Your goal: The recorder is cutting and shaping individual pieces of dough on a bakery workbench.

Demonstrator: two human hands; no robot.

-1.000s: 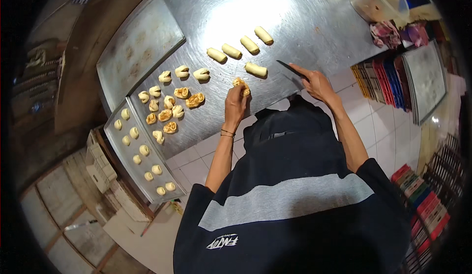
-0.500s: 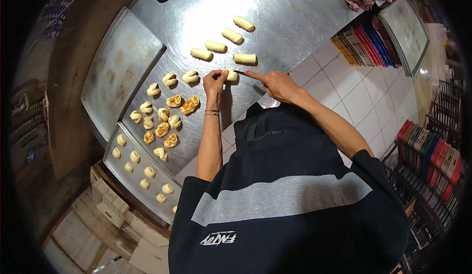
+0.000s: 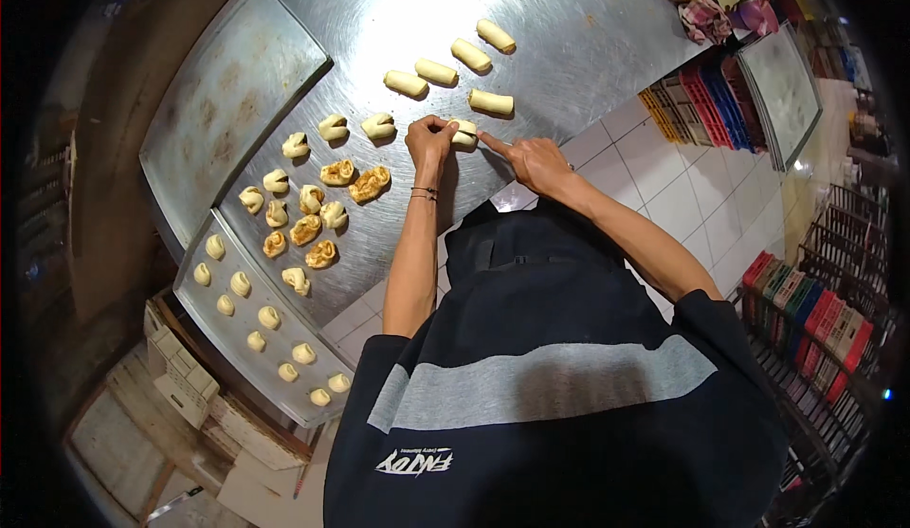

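Note:
On the steel table, my left hand point(image 3: 430, 139) pinches the left end of a short pale dough roll point(image 3: 463, 138), thumb and fingers closed on it. From the right, my right hand point(image 3: 536, 165) grips a small knife, its index finger stretched along it toward the roll. Little of the thin dark blade shows now, at the roll's top. Just beyond lie several uncut dough rolls point(image 3: 491, 102). To the left of my left hand are slit and folded dough pieces point(image 3: 378, 127), some opened out with orange-brown filling point(image 3: 370, 184) showing.
A metal baking tray point(image 3: 223, 92) lies at the table's left. Nearer, another tray point(image 3: 294, 386) carries several small shaped dough pieces. Stacked coloured crates point(image 3: 706, 101) stand right of the table on the tiled floor point(image 3: 654, 187), with more crates point(image 3: 810, 315) at lower right.
My right index fingertip has come closer to the dough roll, and less of the knife blade sticks out. My left hand keeps its hold. The whole view has shifted slightly.

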